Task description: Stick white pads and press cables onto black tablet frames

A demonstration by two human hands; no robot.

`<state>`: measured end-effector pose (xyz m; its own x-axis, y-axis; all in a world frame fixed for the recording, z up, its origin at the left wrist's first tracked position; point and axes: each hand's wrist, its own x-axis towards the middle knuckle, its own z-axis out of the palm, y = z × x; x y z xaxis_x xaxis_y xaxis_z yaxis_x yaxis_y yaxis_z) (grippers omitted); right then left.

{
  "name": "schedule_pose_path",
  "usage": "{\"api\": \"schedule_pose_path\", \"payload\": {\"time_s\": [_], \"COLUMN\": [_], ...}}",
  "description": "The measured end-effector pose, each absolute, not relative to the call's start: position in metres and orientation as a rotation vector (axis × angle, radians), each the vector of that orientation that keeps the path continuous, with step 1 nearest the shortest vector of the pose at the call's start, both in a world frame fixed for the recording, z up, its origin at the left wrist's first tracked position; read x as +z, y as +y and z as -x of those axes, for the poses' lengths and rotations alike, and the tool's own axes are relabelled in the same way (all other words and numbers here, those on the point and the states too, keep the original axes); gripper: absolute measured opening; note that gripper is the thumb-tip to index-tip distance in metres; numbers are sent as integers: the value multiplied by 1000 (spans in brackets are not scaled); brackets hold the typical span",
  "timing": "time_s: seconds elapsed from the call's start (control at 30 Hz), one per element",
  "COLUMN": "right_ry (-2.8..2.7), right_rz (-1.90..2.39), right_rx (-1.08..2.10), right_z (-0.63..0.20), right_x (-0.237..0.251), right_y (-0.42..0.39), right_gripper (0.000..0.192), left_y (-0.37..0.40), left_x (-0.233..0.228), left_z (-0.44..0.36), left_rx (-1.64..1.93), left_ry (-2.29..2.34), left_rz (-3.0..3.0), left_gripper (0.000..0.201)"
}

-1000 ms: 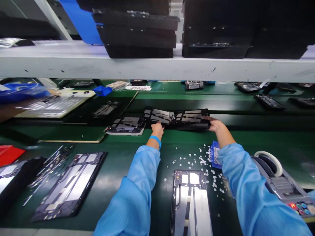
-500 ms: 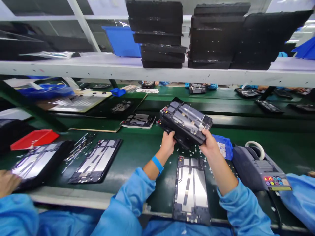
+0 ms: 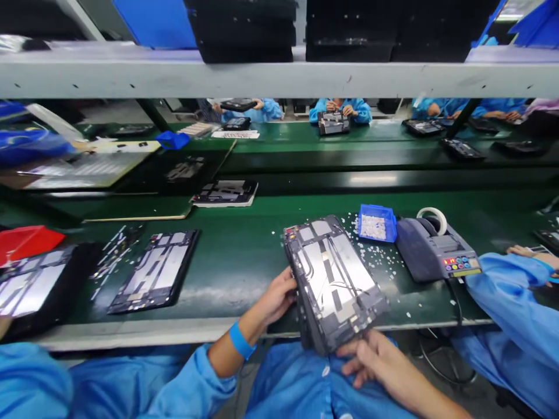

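A stack of opened tablets [image 3: 334, 270] stands at the front edge of the green bench, its near end jutting toward my lap. The top one shows silver battery plates, thin cables and a dark lower board. My left hand [image 3: 279, 295], with a blue wristband, grips the left side of the stack; some fingertips are hidden. Below the near right corner is my right hand [image 3: 373, 361], its fingers apart and close to the edge; whether they touch it I cannot tell. Another opened tablet [image 3: 155, 270] lies flat to the left.
Small white pieces lie scattered around a blue tray [image 3: 378, 223]. A tape dispenser [image 3: 437, 250] stands at the right, beside a co-worker's blue sleeve [image 3: 510, 285]. Further left are thin strips [image 3: 114, 253], a red bin [image 3: 28, 241] and more tablets [image 3: 37, 279]. A white shelf [image 3: 262, 80] crosses above.
The stack has come down and nearer to me, over where a single tablet lay. My right hand has shifted from the stack's right side to below its near edge. The view has tilted down.
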<state>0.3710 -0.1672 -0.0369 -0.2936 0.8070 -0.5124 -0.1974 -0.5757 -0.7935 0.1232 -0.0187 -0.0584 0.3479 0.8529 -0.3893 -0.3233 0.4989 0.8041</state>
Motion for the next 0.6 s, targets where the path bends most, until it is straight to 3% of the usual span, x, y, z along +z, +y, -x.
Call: {"api": "schedule_pose_path", "payload": {"time_s": [0.1, 0.17, 0.27, 0.4, 0.47, 0.53, 0.6], "right_ry": [-1151, -1389, -1600, -1279, -1036, -927, -940], "right_rz": [1234, 1286, 1354, 1503, 1547, 1494, 1422], "right_rx": [2100, 2098, 1917, 1414, 1241, 1298, 1428], "right_z": [-370, -378, -405, -437, -434, -419, -403], "right_x": [-33, -25, -19, -43, -64, -83, -95], "right_y": [-184, -186, -182, -166, -154, -147, -146], "right_gripper": [80, 75, 51, 45, 56, 76, 80], "left_y": [-5, 6, 14, -1, -16, -34, -49], "left_x": [-65, -65, -57, -47, -48, -52, -54], "left_z": [-115, -111, -102, -97, -102, -113, -126], "left_rx": [643, 514, 380, 636, 761, 793, 822], "left_ry": [854, 844, 929, 1214, 1232, 1204, 1192], "left_rz": [-667, -706, -907, -1271, -1300, -1202, -1070], "left_gripper": [47, 49, 42, 49, 56, 64, 72]}}
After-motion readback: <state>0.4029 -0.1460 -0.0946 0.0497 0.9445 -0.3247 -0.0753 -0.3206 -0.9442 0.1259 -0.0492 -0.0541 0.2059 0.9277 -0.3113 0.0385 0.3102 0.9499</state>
